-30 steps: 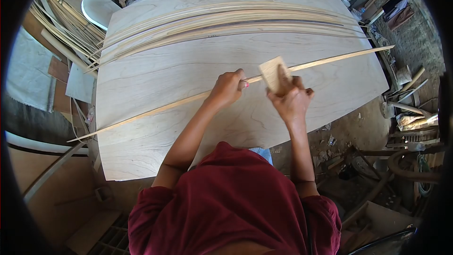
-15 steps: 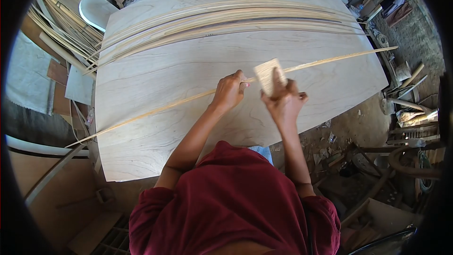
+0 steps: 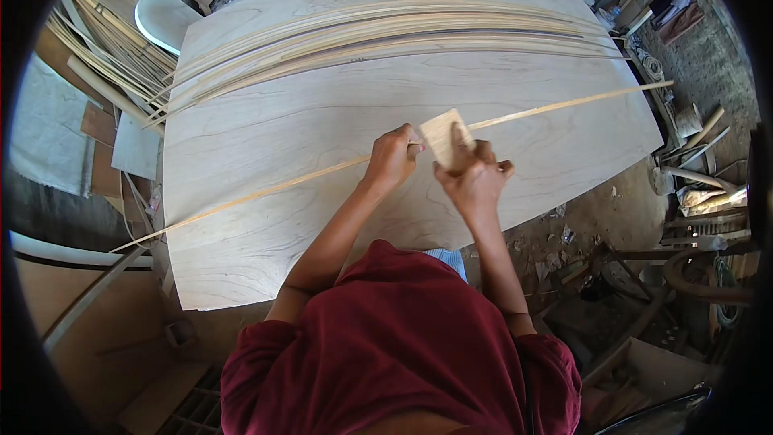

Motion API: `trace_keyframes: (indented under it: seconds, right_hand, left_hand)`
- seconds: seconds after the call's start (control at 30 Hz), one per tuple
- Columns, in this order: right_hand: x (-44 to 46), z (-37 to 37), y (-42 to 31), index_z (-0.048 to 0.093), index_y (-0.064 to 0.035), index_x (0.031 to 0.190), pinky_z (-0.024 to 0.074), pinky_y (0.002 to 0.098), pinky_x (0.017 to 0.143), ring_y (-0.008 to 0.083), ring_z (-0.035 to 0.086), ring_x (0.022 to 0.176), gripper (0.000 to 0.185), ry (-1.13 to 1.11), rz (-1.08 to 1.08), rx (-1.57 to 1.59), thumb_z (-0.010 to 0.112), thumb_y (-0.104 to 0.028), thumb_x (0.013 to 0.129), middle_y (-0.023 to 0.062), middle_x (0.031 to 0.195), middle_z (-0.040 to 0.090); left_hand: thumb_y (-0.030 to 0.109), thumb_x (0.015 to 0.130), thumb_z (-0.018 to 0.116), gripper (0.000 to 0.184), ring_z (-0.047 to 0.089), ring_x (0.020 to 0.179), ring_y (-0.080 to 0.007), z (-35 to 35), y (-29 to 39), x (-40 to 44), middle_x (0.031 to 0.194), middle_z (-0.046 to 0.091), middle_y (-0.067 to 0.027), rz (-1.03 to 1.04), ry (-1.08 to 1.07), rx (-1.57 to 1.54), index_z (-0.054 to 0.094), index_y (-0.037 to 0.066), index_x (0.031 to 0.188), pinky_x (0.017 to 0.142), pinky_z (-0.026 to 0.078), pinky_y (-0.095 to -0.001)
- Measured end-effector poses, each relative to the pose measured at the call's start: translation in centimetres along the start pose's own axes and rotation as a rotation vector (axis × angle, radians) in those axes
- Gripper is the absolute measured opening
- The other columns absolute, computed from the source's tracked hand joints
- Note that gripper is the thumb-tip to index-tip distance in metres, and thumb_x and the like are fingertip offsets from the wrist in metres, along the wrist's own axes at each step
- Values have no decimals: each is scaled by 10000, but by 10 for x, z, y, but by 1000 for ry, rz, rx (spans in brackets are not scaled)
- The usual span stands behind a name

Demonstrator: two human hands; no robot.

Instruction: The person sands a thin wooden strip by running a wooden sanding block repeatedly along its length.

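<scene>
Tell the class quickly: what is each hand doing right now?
Left hand: closed, gripping the long wooden strip.
Right hand: holding a flat wooden block over the strip.

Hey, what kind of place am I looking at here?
Probably a woodworking workshop: thin wooden strips lie along a big plywood-like tabletop, more long pieces of wood are piled beyond its left side, and scraps litter the floor.

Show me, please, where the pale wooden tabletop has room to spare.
Bare tabletop lies between the far bundle of long, thin wooden strips and the single pale wooden strip, and nearer, left of the left forearm. The bundle and the middle, with left hand, right hand and flat tan block, are crowded.
</scene>
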State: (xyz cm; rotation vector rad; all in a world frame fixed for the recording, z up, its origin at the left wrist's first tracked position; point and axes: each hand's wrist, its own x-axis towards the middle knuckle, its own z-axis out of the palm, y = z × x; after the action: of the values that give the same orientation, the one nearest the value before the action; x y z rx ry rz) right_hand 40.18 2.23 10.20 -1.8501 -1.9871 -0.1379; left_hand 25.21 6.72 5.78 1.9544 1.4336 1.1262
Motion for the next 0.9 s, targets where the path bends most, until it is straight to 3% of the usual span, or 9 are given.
trace_keyframes:
  seconds: [0.2, 0.37, 0.53, 0.67, 0.73, 0.9]
  right_hand:
    - [27, -21, 48, 538, -203, 1265, 346, 507, 725, 236, 582, 749, 680, 135, 262, -76, 748, -351, 635, 122, 838, 582]
    - [10, -2, 17, 497, -170, 1295, 335, 503, 762, 242, 585, 755, 726, 85, 78, -106, 726, -367, 635, 114, 829, 558]
    - [3, 7, 3, 501, -241, 1295, 328, 485, 755, 223, 592, 727, 714, 38, -55, -79, 725, -397, 635, 87, 876, 579]
    - [22, -14, 35, 517, -206, 1281, 325, 491, 770, 228, 588, 777, 696, 56, 90, -118, 724, -374, 638, 88, 843, 577]
    - [28, -22, 43, 526, -202, 1274, 324, 487, 767, 225, 585, 784, 683, 65, 268, -71, 726, -376, 645, 105, 842, 588]
    - [10, -1, 16, 498, -202, 1298, 324, 489, 773, 234, 584, 791, 704, 82, 162, -119, 720, -370, 652, 126, 853, 576]
  left_hand:
    - [15, 775, 601, 69, 602, 728, -357, -8, 7, -2, 740, 621, -181, -41, -44, -76, 537, -8, 781, 660, 466, -426]
    - [0, 781, 586, 52, 600, 724, -363, -8, 4, 2, 750, 624, -181, -38, -47, -85, 536, -11, 788, 654, 467, -423]
    - [-10, 779, 591, 44, 610, 731, -348, -6, 2, -2, 760, 628, -181, -54, -45, -105, 548, -13, 789, 652, 473, -410]
    - [-7, 782, 592, 37, 616, 735, -338, -9, 6, -3, 759, 632, -174, -63, -38, -110, 569, -15, 810, 658, 475, -405]
    - [-2, 785, 585, 33, 606, 733, -354, -10, 8, -2, 771, 626, -191, -64, -52, -119, 590, -29, 803, 660, 472, -405]
    - [9, 787, 596, 144, 623, 760, -321, -8, 1, 2, 828, 639, -200, -60, -98, -13, 655, -17, 915, 696, 474, -353]
